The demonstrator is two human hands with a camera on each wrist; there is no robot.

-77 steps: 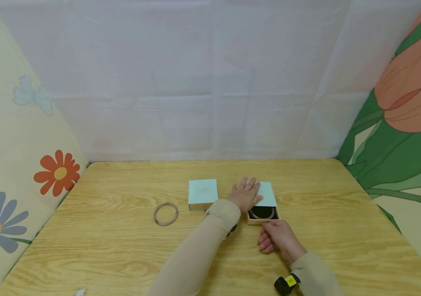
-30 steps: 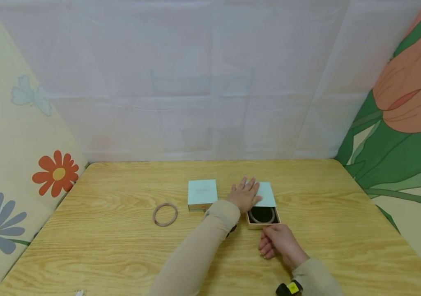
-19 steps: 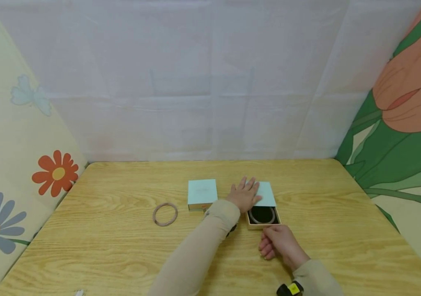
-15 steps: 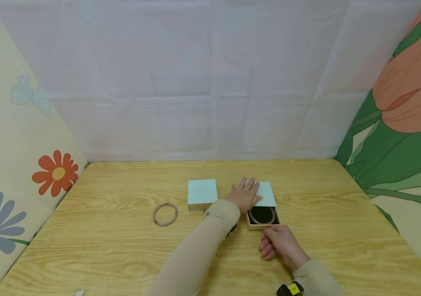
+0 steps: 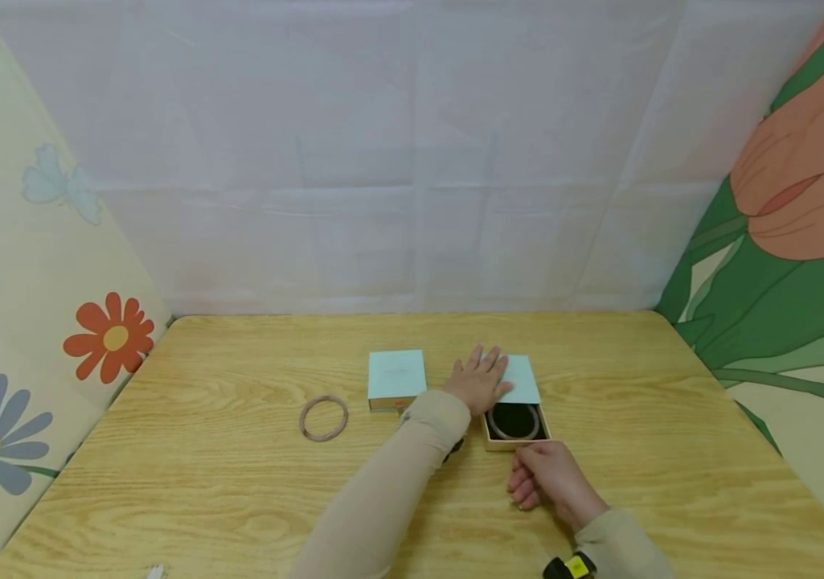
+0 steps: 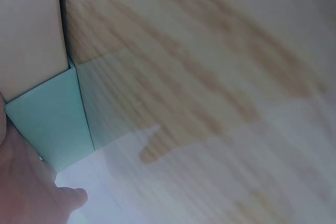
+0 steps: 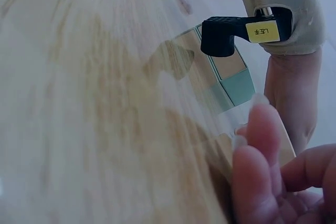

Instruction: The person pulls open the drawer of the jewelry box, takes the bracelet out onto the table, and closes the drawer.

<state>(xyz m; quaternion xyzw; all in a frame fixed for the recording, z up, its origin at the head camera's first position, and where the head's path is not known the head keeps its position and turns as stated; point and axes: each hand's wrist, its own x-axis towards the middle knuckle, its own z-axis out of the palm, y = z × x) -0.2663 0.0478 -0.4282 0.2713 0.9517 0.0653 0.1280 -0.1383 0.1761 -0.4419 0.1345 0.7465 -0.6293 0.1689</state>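
Observation:
My left hand (image 5: 480,386) lies with spread fingers on the pale blue cover (image 5: 523,380) of a small box, right of the table's middle. The box's cream drawer (image 5: 516,445) is pulled partway out toward me. A pinkish-brown bangle (image 5: 538,422) lies inside on black lining. My right hand (image 5: 547,474) is at the drawer's front edge, thumb and forefinger pinching there, the other fingers curled. In the left wrist view, the box's blue-green side (image 6: 52,121) shows beside the left hand. In the right wrist view, curled right fingertips (image 7: 254,171) show close up.
A second pale blue box (image 5: 396,375), its drawer in, sits left of my left hand. Another bangle (image 5: 302,425) lies on the wooden table (image 5: 238,482) further left. A small white item (image 5: 156,572) is at the front edge. A white sheet (image 5: 354,161) hangs behind.
Since the oldest frame the drawer has slid slightly toward me, with my right hand moving along, and more of the bangle shows. The left hand stays in place. Over the last second almost nothing moves.

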